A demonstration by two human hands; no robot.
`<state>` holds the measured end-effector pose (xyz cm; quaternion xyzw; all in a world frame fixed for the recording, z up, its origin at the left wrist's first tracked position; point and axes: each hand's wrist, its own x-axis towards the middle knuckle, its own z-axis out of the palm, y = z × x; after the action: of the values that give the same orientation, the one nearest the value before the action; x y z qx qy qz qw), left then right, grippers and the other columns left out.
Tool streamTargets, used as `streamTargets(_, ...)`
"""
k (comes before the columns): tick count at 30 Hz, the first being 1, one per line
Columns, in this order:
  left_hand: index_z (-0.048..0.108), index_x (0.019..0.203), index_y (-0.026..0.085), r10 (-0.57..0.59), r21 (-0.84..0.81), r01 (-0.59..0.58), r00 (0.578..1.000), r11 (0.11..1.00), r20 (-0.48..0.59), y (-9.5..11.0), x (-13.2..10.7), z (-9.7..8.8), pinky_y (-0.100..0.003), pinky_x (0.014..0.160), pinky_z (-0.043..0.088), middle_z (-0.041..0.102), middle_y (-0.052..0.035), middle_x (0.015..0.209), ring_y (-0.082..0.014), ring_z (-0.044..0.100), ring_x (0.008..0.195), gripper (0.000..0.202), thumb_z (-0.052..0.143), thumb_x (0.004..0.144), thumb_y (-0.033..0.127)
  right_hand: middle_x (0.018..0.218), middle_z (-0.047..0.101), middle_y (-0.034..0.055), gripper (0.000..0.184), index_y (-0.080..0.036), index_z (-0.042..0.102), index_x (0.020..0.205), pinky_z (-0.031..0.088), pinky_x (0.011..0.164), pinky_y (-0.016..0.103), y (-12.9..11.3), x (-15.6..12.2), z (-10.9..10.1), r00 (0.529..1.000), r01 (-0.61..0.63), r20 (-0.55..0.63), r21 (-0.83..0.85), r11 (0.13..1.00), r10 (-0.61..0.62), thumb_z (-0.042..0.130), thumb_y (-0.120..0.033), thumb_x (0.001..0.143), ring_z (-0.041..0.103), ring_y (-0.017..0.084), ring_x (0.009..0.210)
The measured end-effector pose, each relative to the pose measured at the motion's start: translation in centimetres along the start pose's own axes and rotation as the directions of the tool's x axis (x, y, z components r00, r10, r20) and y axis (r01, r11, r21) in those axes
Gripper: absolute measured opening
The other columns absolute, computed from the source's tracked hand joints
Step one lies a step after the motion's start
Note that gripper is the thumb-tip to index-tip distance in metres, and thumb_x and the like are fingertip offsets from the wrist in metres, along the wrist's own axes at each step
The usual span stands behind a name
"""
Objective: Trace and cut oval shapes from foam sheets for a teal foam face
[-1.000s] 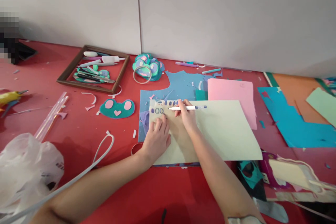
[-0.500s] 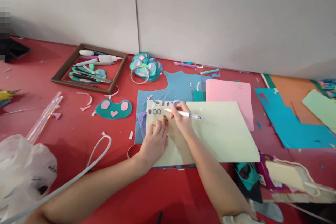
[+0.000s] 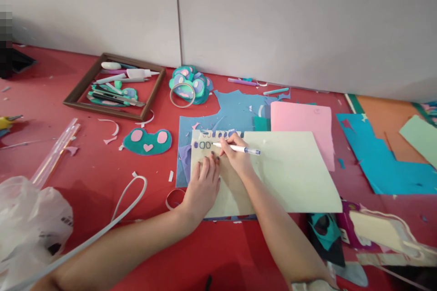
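In my right hand [image 3: 238, 157] is a white pen [image 3: 239, 148] with a blue end, its tip at the pale cream sheet [image 3: 283, 173]. Small dark rounded outlines [image 3: 205, 145] are drawn in rows near that sheet's upper left corner, some partly hidden by my fingers. My left hand [image 3: 204, 184] lies flat on the sheet just below the outlines, fingers stretched out. Beneath the cream sheet are a blue sheet [image 3: 235, 109] and purple scraps [image 3: 185, 159]. To the left lies a teal cutout [image 3: 146, 143] with two pink ovals and a pink heart.
A brown frame [image 3: 108, 112] holding pens and cutters stands at the back left, beside stacked cutouts [image 3: 201, 93] with a tape ring [image 3: 182, 95]. Pink [image 3: 300, 118] and bright blue sheets [image 3: 385, 177] lie right. A white cable [image 3: 112, 223] and plastic bag [image 3: 37, 223] are front left.
The pen tip has shifted very slightly down and left on the cream sheet. My left hand stays flat in nearly the same place. The view has moved a little.
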<state>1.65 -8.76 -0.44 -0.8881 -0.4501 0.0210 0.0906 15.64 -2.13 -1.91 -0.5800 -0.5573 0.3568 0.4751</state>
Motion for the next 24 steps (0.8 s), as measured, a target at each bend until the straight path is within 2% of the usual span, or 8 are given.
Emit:
streamTargets(5, 0.046, 0.139, 0.005, 0.006, -0.018, -0.006, 1.000, 1.000, 0.003, -0.07, 0.00, -0.05, -0.040, 0.101, 0.043, 0.055, -0.0177, 0.138, -0.0275, 0.052, 0.122, 0.049, 0.032, 0.095, 0.021, 0.047, 0.056, -0.0044, 0.035, -0.026, 0.042, 0.060, 0.049, 0.067, 0.030, -0.10, 0.06, -0.03, 0.998, 0.028, -0.056, 0.007, 1.000, -0.027, 0.055, -0.044, 0.088, 0.059, 0.016, 0.054)
streamTargets(19, 0.043, 0.141, 0.007, -0.007, -0.071, 0.009, 1.000, 0.997, 0.029, -0.05, -0.01, -0.04, -0.040, 0.104, 0.040, 0.052, -0.0173, 0.140, -0.0275, 0.049, 0.126, 0.050, 0.035, 0.094, 0.021, 0.047, 0.056, -0.0048, 0.034, -0.026, 0.042, 0.062, 0.047, 0.061, 0.029, 0.04, 0.10, 0.04, 1.000, 0.006, -0.019, 0.012, 1.000, -0.006, 0.056, -0.045, 0.086, 0.057, 0.015, 0.050)
streamTargets(24, 0.043, 0.142, 0.008, -0.004, -0.066, 0.006, 1.000, 0.998, 0.028, -0.09, -0.03, -0.08, -0.040, 0.103, 0.041, 0.053, -0.0167, 0.140, -0.0271, 0.049, 0.126, 0.050, 0.033, 0.094, 0.021, 0.047, 0.057, -0.0046, 0.034, -0.026, 0.042, 0.061, 0.049, 0.064, 0.030, 0.09, 0.01, 0.05, 0.999, 0.001, -0.046, 0.013, 1.000, 0.000, 0.056, -0.046, 0.086, 0.060, 0.016, 0.053)
